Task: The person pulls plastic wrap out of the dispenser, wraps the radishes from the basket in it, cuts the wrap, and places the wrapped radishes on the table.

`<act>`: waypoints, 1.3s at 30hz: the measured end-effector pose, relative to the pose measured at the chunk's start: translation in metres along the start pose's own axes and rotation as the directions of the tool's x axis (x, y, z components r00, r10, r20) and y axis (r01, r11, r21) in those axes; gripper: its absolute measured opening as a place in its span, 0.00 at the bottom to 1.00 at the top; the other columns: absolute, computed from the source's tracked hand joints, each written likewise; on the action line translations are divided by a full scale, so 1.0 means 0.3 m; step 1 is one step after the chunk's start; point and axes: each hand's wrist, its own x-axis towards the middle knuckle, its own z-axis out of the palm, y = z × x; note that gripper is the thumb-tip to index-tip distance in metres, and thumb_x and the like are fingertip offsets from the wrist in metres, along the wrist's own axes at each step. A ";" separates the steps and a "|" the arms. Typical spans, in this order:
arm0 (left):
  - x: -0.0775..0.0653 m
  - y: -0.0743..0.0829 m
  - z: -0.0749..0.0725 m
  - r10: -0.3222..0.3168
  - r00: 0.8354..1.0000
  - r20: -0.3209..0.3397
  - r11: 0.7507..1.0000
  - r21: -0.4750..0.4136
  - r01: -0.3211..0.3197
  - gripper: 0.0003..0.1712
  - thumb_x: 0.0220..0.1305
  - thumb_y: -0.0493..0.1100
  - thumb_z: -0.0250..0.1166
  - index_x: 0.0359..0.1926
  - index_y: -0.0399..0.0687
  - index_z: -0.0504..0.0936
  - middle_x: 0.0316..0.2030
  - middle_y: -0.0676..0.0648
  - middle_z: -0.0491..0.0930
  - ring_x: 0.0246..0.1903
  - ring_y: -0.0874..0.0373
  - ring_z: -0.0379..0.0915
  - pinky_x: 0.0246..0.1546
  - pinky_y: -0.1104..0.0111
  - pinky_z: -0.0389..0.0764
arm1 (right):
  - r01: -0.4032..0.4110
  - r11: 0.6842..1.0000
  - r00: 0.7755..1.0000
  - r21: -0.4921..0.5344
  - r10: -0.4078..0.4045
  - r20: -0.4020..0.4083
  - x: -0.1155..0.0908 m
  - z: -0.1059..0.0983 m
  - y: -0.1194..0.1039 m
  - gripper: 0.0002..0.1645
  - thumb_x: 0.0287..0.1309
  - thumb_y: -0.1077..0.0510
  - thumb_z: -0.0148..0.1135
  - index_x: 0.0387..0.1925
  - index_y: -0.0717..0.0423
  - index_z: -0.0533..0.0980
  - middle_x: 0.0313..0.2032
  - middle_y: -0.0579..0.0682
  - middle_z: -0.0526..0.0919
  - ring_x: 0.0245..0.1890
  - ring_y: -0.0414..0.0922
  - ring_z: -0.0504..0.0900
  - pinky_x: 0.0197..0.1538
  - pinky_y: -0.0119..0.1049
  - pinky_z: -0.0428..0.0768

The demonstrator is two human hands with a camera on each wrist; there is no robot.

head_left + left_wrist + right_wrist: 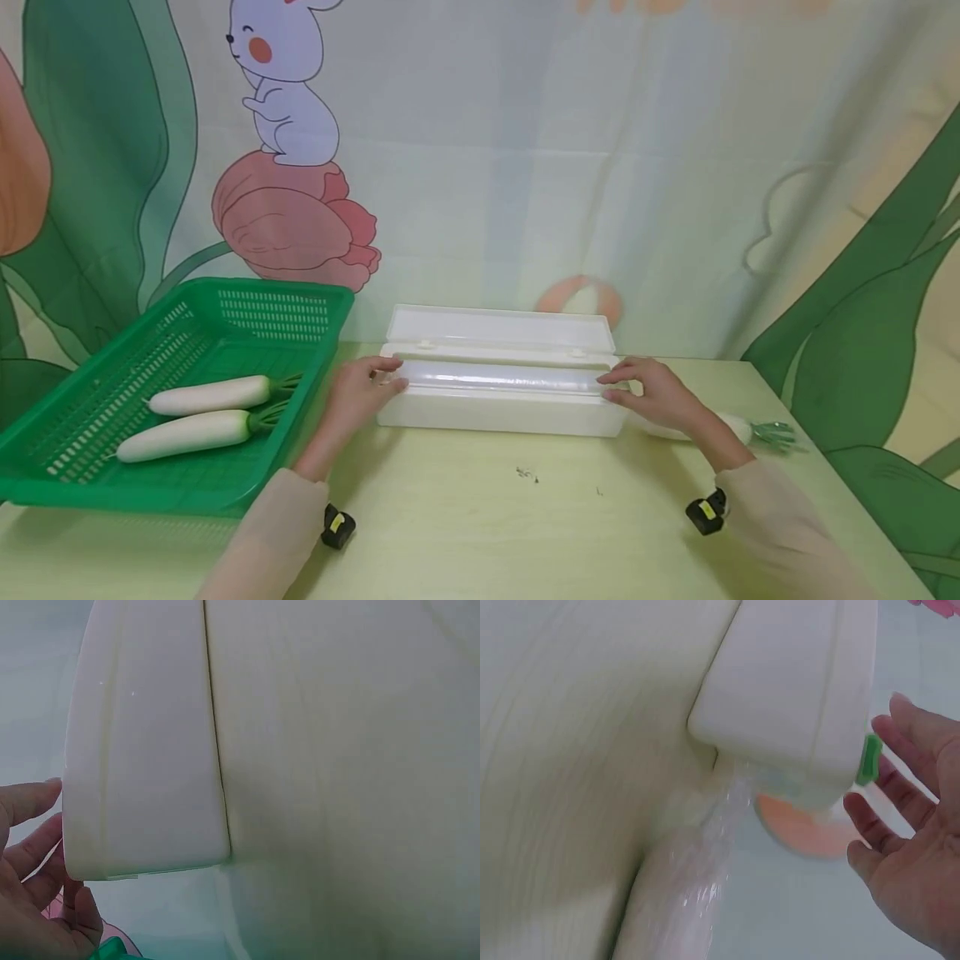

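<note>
A white film dispenser box (498, 414) stands on the table with its lid (502, 329) raised at the back. Inside lies a glossy roll of cling film (487, 377). At the box's left end is my left hand (354, 392), thumb and forefinger apart near the roll's edge. My right hand (658, 393) mirrors it at the right end, next to a green tab (868, 759) seen in the right wrist view. Whether either hand pinches the clear film cannot be made out. Behind the right forearm lies a white radish (676, 900) wrapped in cling film.
A green plastic basket (258, 477) stands at the left, holding two white radishes (210, 394) with cut green stalks. Small dark scraps (527, 475) lie on the table (480, 533) in front of the box. A printed cloth (480, 167) hangs behind.
</note>
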 end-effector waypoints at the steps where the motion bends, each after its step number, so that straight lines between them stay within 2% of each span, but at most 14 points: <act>1: 0.004 0.000 0.002 0.014 1.000 0.017 0.999 0.029 -0.015 0.18 0.55 0.43 0.65 0.47 0.39 0.80 0.45 0.39 0.79 0.46 0.45 0.70 0.45 0.55 0.71 | 0.014 1.000 1.000 0.004 -0.014 0.005 0.010 0.006 -0.007 0.12 0.53 0.61 0.63 0.39 0.62 0.81 0.35 0.52 0.80 0.33 0.46 0.75 0.35 0.40 0.72; 3: 0.010 0.005 0.004 0.032 0.999 0.032 0.997 0.067 -0.034 0.17 0.55 0.43 0.65 0.44 0.39 0.81 0.43 0.40 0.79 0.45 0.45 0.71 0.43 0.55 0.70 | 0.008 1.000 1.000 0.017 -0.009 0.016 0.028 0.018 -0.014 0.10 0.52 0.62 0.63 0.37 0.62 0.82 0.31 0.49 0.79 0.28 0.41 0.72 0.30 0.35 0.69; 6: 0.018 0.015 0.006 0.040 0.998 0.039 0.993 0.107 -0.044 0.14 0.55 0.44 0.65 0.41 0.40 0.83 0.38 0.41 0.81 0.41 0.47 0.71 0.40 0.57 0.70 | -0.021 0.999 1.000 0.035 0.020 0.024 0.046 0.028 -0.018 0.07 0.51 0.62 0.64 0.33 0.61 0.83 0.28 0.46 0.78 0.27 0.39 0.69 0.29 0.32 0.66; 10: 0.026 0.029 0.005 0.037 0.998 0.045 0.989 0.141 -0.043 0.12 0.55 0.44 0.65 0.37 0.41 0.84 0.33 0.44 0.82 0.37 0.51 0.72 0.38 0.61 0.70 | -0.050 0.997 0.998 0.059 0.049 0.029 0.060 0.031 -0.017 0.05 0.51 0.62 0.65 0.29 0.61 0.83 0.25 0.46 0.77 0.25 0.40 0.69 0.29 0.33 0.66; 16: 0.029 0.044 0.004 0.025 0.997 0.070 0.988 0.151 -0.036 0.09 0.57 0.42 0.64 0.33 0.40 0.84 0.28 0.46 0.81 0.31 0.53 0.71 0.34 0.64 0.71 | -0.069 0.991 0.997 0.111 0.064 0.050 0.069 0.035 -0.010 0.06 0.53 0.63 0.62 0.29 0.62 0.82 0.26 0.48 0.78 0.27 0.41 0.71 0.30 0.33 0.68; 23: 0.030 0.044 0.004 0.044 0.997 0.068 0.985 0.164 -0.055 0.09 0.61 0.41 0.60 0.33 0.38 0.83 0.26 0.46 0.79 0.34 0.52 0.67 0.34 0.63 0.70 | -0.081 0.992 0.996 0.097 0.077 0.043 0.077 0.047 -0.008 0.06 0.55 0.66 0.59 0.27 0.63 0.80 0.26 0.50 0.79 0.23 0.39 0.67 0.28 0.30 0.68; 28: 0.028 0.043 0.001 0.060 0.997 0.045 0.990 0.123 -0.065 0.10 0.62 0.41 0.58 0.33 0.37 0.81 0.23 0.45 0.77 0.29 0.52 0.67 0.29 0.66 0.69 | -0.125 0.986 0.991 0.108 0.119 0.059 0.075 0.036 -0.020 0.07 0.58 0.66 0.56 0.29 0.65 0.79 0.28 0.52 0.80 0.23 0.40 0.68 0.28 0.32 0.70; 32: 0.030 0.042 0.001 0.057 0.998 0.010 0.997 0.054 -0.057 0.11 0.64 0.41 0.57 0.34 0.36 0.80 0.27 0.44 0.79 0.26 0.53 0.69 0.27 0.68 0.68 | -0.171 0.980 0.985 0.105 0.167 0.044 0.077 0.022 -0.033 0.07 0.59 0.65 0.55 0.31 0.65 0.78 0.30 0.53 0.80 0.24 0.41 0.68 0.29 0.33 0.69; 35: 0.032 0.040 0.007 0.042 0.998 -0.038 0.999 0.000 -0.042 0.11 0.64 0.42 0.57 0.35 0.37 0.80 0.30 0.43 0.81 0.27 0.53 0.70 0.27 0.68 0.69 | -0.185 0.974 0.983 0.131 0.182 0.039 0.081 0.010 -0.044 0.08 0.60 0.63 0.55 0.32 0.66 0.77 0.30 0.53 0.79 0.23 0.41 0.66 0.27 0.32 0.67; 39: 0.030 0.036 0.015 0.042 0.994 -0.102 0.998 -0.045 -0.047 0.11 0.62 0.42 0.60 0.34 0.37 0.81 0.28 0.43 0.81 0.28 0.53 0.71 0.27 0.69 0.69 | -0.194 0.966 0.981 0.171 0.186 0.064 0.081 -0.008 -0.052 0.11 0.60 0.60 0.55 0.34 0.67 0.77 0.30 0.54 0.79 0.24 0.41 0.65 0.26 0.32 0.66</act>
